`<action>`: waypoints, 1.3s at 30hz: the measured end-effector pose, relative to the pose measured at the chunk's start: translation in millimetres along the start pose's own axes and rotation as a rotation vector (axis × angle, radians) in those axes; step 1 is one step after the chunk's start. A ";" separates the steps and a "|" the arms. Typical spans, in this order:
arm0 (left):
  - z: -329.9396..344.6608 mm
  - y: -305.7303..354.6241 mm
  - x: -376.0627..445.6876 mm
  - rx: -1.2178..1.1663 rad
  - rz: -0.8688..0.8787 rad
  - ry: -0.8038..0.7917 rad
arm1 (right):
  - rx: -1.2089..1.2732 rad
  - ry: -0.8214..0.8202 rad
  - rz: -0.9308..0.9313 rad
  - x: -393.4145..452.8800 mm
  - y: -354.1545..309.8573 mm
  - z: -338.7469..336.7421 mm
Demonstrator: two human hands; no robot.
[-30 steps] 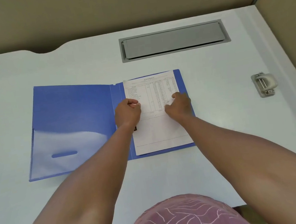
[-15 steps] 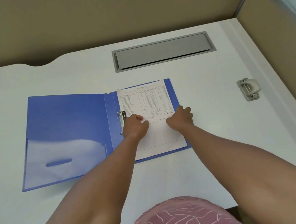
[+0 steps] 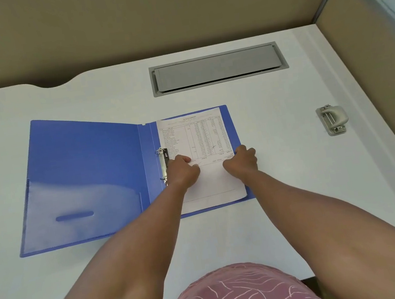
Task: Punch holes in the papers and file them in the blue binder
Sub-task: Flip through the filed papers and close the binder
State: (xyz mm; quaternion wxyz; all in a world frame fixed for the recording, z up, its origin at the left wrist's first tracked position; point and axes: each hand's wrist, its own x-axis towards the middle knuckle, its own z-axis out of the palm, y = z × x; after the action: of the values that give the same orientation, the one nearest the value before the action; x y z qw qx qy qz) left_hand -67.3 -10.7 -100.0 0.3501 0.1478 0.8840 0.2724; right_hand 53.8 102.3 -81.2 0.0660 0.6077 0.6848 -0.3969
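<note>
The blue binder (image 3: pixel 89 173) lies open on the white desk, its metal rings (image 3: pixel 163 165) at the spine. A printed paper (image 3: pixel 195 137) lies on the binder's right half, its left edge at the rings. My left hand (image 3: pixel 183 170) rests curled on the paper's left side beside the rings, pressing it down. My right hand (image 3: pixel 242 161) grips the paper's right edge. The grey hole punch (image 3: pixel 332 119) sits well to the right, apart from both hands.
A grey cable tray lid (image 3: pixel 218 67) is set into the desk (image 3: pixel 296 186) behind the binder. Tan partition walls (image 3: pixel 124 21) stand at the back and right. A pink patterned garment (image 3: pixel 235 295) shows at the near edge.
Both hands have slid toward me down the paper, uncovering the binder rings. The view has tilted, so everything sits lower in the frame.
</note>
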 end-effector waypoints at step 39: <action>-16.0 54.5 -5.2 -0.359 0.026 -0.101 | 0.656 -0.428 -0.079 -17.9 -25.5 -11.9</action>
State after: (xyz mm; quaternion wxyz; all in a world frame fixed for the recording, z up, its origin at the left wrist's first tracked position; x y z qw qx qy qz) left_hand -71.0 24.9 -55.5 0.4111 0.1078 0.8004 0.4227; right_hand 40.3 97.1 -51.1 -0.0058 0.4732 0.5154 -0.7144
